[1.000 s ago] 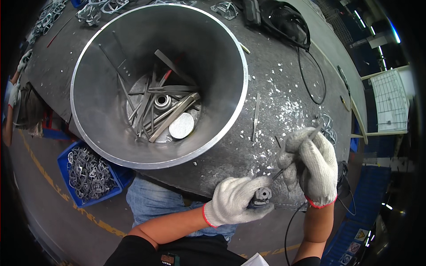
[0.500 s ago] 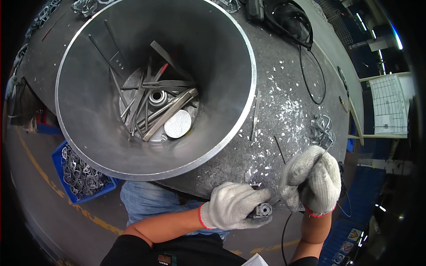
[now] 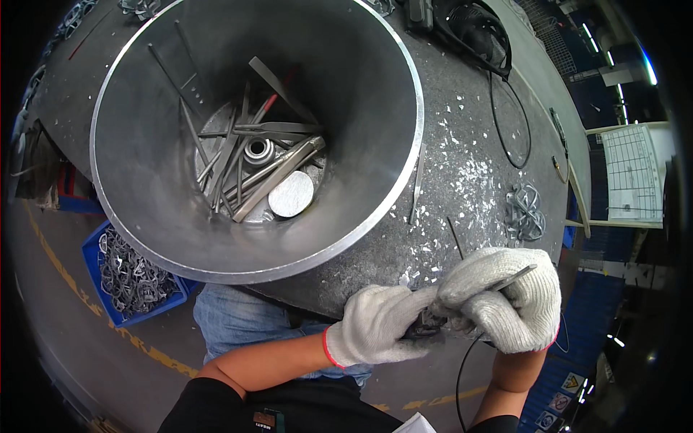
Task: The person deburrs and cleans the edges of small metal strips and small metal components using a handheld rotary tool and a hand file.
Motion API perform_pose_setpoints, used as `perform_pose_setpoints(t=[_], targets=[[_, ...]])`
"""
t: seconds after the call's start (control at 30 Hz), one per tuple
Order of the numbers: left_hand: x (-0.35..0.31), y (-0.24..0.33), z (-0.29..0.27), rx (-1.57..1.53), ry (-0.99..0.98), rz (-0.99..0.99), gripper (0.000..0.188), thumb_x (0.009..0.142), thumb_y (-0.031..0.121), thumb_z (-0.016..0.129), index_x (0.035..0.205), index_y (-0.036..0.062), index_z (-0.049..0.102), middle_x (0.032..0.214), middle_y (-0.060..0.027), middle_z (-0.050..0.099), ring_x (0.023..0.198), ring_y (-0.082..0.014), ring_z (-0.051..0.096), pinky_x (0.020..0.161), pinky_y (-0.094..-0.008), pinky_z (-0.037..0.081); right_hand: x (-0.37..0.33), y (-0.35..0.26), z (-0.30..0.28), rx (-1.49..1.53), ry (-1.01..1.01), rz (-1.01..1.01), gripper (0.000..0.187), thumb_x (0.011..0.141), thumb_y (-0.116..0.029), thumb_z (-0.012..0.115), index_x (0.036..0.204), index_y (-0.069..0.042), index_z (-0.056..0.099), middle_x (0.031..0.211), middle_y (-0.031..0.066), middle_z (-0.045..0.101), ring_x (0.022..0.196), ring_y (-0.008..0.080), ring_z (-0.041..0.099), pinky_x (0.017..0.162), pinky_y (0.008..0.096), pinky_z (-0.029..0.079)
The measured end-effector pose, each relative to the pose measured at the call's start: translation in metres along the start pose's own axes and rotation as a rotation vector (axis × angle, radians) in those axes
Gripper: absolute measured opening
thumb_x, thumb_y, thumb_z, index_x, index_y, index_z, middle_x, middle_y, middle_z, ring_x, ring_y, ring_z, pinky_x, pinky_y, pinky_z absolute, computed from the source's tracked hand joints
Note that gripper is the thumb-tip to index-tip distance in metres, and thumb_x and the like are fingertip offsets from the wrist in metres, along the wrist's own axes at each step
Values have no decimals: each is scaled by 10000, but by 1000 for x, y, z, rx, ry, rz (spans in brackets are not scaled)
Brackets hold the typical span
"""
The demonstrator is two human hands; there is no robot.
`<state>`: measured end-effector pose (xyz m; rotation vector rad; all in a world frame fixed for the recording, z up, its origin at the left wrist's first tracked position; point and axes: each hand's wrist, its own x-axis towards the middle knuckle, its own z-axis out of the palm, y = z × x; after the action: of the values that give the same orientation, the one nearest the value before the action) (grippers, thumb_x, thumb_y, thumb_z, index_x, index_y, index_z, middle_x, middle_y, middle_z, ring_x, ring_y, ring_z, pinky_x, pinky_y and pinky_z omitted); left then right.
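Note:
My left hand (image 3: 379, 325), in a white knit glove with a red cuff, is closed around a small dark-grey metal casting (image 3: 424, 323) at the table's near edge. My fingers cover much of that piece. My right hand (image 3: 505, 299), gloved the same way, grips a slim grey metal tool (image 3: 517, 276), shaped like a narrow file. One end sticks out past the right knuckles; the end toward the casting is hidden by the glove. Both gloves meet at the casting. Whether the tool touches it cannot be seen.
A large metal drum (image 3: 260, 276) holds several files, bars and a round disc. White flakes (image 3: 473, 177) litter the dark table beside a thin blade (image 3: 417, 186), a rod (image 3: 455, 237) and bent castings (image 3: 525, 211). A blue bin (image 3: 92, 260) of metal parts stands lower left.
My right hand has moved left and turned over, bringing the slim tool to the casting. My left hand has tilted the casting, so its round, holed end no longer shows.

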<state>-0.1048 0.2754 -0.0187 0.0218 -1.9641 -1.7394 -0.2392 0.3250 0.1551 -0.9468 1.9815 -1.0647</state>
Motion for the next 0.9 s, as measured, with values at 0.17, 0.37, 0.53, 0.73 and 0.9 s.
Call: perform_pose_setpoints(t=[0.17, 0.37, 0.53, 0.73, 0.9], targets=[[-1, -10, 8, 49, 115, 175, 747, 666, 365, 865, 1205, -86, 614, 734, -109, 579, 599, -284, 605, 530, -409, 476, 8, -2, -2, -394, -84, -156, 119, 855, -76, 742, 902, 33, 751, 738, 90, 726, 631, 138, 705, 562, 256, 564], [-1, -10, 9, 92, 130, 135, 768, 622, 360, 882, 1196, -80, 623, 742, -111, 589, 616, -288, 617, 524, -409, 472, 11, -6, -2, -314, -72, 52, 156, 867, -101, 746, 924, 44, 752, 758, 110, 738, 642, 145, 726, 570, 264, 579], [3, -7, 8, 75, 136, 150, 676, 671, 308, 889, 1175, -66, 640, 765, -113, 625, 617, -272, 636, 523, -393, 480, 19, 1, -18, -180, -254, -89, 239, 869, -152, 726, 930, 79, 735, 788, 148, 737, 636, 174, 726, 565, 284, 581], [11, 3, 2, 67, 162, 167, 553, 729, 265, 887, 1101, -65, 647, 745, -113, 636, 593, -274, 646, 508, -376, 492, 23, 11, -21, -29, -271, 113, 284, 868, -173, 710, 921, 105, 721, 793, 169, 734, 611, 178, 706, 549, 271, 565], [12, 5, 2, 28, 134, 111, 551, 719, 250, 893, 1103, -59, 647, 743, -114, 639, 594, -276, 653, 520, -381, 511, 21, -3, -17, -119, -254, 177, 246, 908, -159, 694, 912, 85, 724, 755, 126, 736, 616, 152, 708, 543, 261, 555]])
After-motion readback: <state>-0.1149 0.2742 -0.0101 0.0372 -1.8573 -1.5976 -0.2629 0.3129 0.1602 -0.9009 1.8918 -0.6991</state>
